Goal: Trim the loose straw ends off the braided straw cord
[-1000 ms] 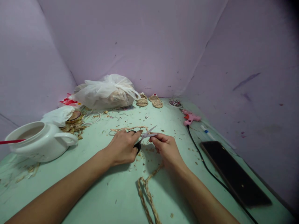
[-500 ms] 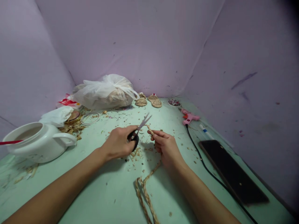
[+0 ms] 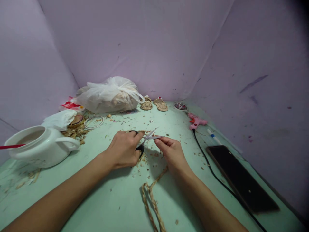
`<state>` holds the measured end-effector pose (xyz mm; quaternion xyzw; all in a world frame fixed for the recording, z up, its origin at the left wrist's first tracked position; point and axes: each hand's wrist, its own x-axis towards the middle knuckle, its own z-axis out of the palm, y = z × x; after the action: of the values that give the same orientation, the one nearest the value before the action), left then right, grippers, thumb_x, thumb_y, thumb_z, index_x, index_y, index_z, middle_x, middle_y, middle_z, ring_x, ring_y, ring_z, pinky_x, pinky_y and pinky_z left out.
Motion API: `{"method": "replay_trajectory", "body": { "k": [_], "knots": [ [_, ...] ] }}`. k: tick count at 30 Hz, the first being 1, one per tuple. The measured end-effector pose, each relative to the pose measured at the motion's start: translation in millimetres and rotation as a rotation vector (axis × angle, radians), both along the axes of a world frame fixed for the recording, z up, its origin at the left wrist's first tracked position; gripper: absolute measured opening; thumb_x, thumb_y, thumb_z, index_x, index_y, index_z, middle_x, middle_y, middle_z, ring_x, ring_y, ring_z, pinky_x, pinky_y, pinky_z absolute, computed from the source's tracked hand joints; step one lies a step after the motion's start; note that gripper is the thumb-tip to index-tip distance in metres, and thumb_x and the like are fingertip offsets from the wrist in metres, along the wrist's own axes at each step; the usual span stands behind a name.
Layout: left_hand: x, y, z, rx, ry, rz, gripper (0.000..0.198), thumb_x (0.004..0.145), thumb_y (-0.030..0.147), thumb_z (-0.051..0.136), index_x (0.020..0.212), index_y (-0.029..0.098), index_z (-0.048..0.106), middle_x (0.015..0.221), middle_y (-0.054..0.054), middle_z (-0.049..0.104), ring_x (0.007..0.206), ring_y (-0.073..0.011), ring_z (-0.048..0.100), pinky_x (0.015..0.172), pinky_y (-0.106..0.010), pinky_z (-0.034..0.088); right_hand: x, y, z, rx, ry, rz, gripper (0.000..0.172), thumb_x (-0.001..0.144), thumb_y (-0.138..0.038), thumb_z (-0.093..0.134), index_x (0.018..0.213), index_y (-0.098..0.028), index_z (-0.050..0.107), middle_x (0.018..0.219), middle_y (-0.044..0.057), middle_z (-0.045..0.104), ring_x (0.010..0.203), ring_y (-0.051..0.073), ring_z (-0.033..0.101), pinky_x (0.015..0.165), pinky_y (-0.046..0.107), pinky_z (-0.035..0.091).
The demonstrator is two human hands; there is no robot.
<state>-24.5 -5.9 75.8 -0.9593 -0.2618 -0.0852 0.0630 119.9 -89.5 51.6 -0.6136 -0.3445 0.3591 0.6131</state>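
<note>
My left hand is closed around the black handles of a pair of scissors. The blades are parted and point right, reaching the fingertips of my right hand. Those fingers pinch a braided straw cord, whose end lies at the blades, partly hidden by them. Below the right hand the cord hangs out and folds in a loop across the table toward me. Small straw clippings lie under and between both hands.
On the green table stand a white pot, a white plastic bag and small woven sandals. A pink glue gun with a black cable, a marker and a dark phone lie at right.
The scissors have turned from pointing up and right to pointing right, their blades opening wider at the cord's end. My right fingers have closed in near the blades.
</note>
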Motion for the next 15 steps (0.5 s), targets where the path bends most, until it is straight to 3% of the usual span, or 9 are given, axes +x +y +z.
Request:
{"method": "replay_trajectory", "body": {
  "k": [3,9,15],
  "knots": [
    [-0.5,0.3,0.3,0.012,0.019,-0.019,0.055,0.069,0.028,0.044,0.123,0.018,0.042,0.088,-0.008,0.061,0.081,-0.0264,0.057,0.071,-0.039,0.043,0.0,0.3,-0.7,-0.006,-0.012,0.001,0.017,0.064,-0.030,0.060,0.063,-0.013,0.066,0.048,-0.005,0.039,0.047,0.007,0.028,0.045,0.023,0.021],
    [-1.8,2.0,1.3,-0.003,0.061,-0.072,0.057,0.069,0.024,0.043,0.125,0.020,0.039,0.090,-0.008,0.062,0.079,-0.0258,0.058,0.065,-0.038,0.044,1.0,-0.5,4.1,-0.047,0.107,-0.002,0.018,0.060,-0.029,0.062,0.068,-0.014,0.066,0.043,-0.008,0.034,0.040,0.005,0.019,0.042,0.023,0.016],
    [-4.1,6.1,2.4,-0.087,0.088,-0.114,0.051,0.067,0.018,0.043,0.118,0.023,0.045,0.086,-0.006,0.063,0.080,-0.0238,0.059,0.064,-0.033,0.043,0.4,-0.3,3.7,-0.057,0.088,-0.002,0.016,0.060,-0.029,0.063,0.064,-0.013,0.064,0.043,-0.008,0.035,0.039,0.004,0.019,0.041,0.023,0.015]
  ]
}}
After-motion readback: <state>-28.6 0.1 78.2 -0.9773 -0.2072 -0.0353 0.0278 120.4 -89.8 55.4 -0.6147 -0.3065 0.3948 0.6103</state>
